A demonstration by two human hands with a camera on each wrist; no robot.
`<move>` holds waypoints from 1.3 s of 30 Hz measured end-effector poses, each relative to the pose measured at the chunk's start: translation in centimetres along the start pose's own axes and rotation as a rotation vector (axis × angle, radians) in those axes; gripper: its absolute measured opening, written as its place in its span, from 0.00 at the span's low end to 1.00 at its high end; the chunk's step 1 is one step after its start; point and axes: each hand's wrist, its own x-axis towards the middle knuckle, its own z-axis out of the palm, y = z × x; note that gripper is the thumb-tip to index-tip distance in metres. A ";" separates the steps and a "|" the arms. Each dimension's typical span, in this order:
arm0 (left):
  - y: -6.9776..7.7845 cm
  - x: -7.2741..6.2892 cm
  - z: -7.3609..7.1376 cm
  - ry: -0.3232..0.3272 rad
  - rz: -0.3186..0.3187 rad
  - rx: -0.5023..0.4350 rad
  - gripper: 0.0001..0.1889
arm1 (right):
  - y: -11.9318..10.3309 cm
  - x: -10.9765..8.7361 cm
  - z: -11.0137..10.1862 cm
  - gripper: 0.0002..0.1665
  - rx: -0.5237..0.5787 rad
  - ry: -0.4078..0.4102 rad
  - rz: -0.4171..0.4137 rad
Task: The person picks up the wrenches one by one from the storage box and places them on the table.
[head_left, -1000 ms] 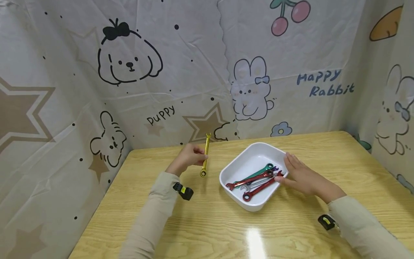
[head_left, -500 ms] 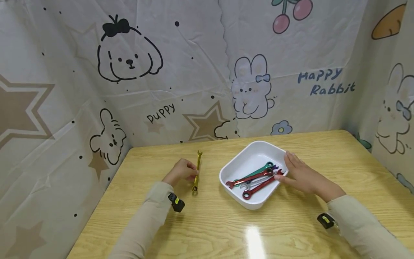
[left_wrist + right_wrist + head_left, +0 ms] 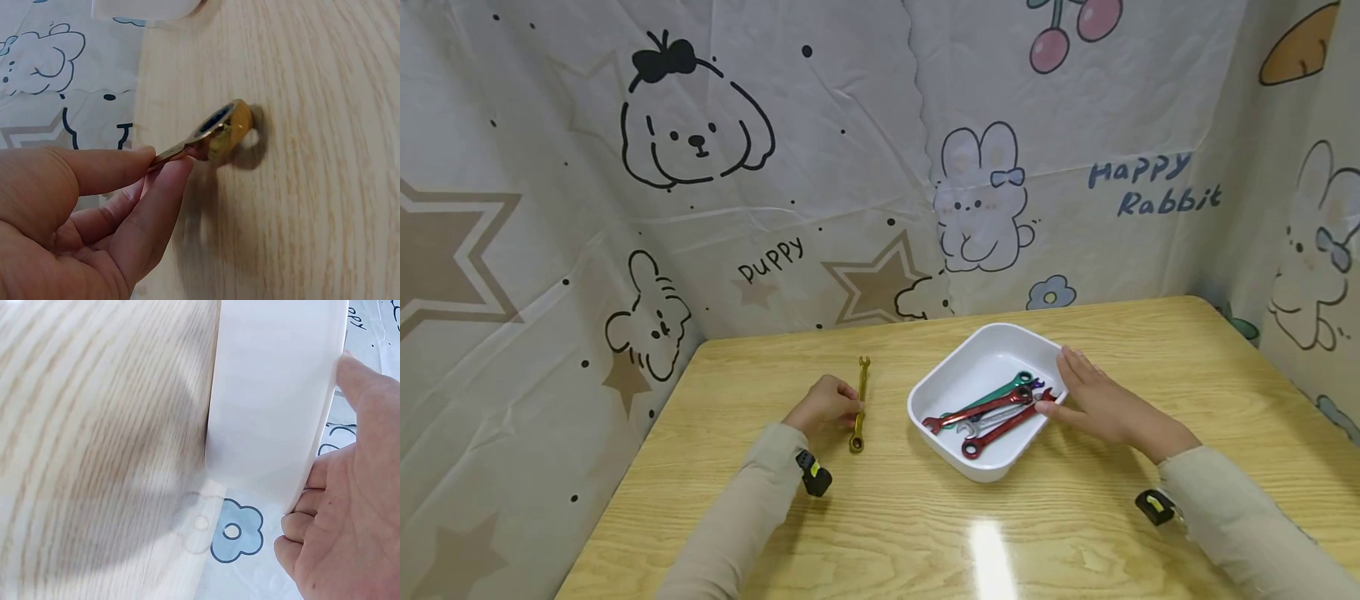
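My left hand (image 3: 829, 406) pinches a gold combination wrench (image 3: 861, 404) by its shank, between thumb and fingers. The wrench's ring end (image 3: 228, 128) points toward me and its open end points away. It is low over the table, close to its shadow; whether it touches the wood I cannot tell. My right hand (image 3: 1101, 404) rests against the right rim of a white plastic box (image 3: 943, 377), fingers extended and thumb at the edge. Inside the box lie several wrenches: a green one (image 3: 988, 400), red ones (image 3: 1003, 433) and a silver one (image 3: 996, 419), with a purple end (image 3: 1038, 384) partly hidden.
The wood-grain table (image 3: 880, 517) has its far edge against a hanging cloth (image 3: 850, 167) printed with cartoons. Another stretch of cloth hangs along the left side. A black camera (image 3: 814, 475) is strapped at my left wrist, another (image 3: 1154, 507) at my right.
My left hand has lowered the gold wrench toward the table and moved slightly left and nearer to me. The right hand and the box have hardly moved.
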 end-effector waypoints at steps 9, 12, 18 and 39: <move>-0.1 -0.1 0.5 0.017 -0.012 0.069 0.05 | 0.1 0.0 0.1 0.60 0.018 -0.002 0.005; -0.2 -0.2 0.8 0.029 -0.006 0.108 0.05 | 0.2 0.1 0.1 0.60 0.023 -0.008 0.008; -0.1 -0.2 0.8 0.040 0.020 0.186 0.06 | 0.2 0.0 0.1 0.61 0.029 -0.012 0.017; 1.2 -0.2 1.2 0.004 -0.082 0.284 0.09 | 0.1 0.0 0.0 0.61 0.013 -0.011 0.019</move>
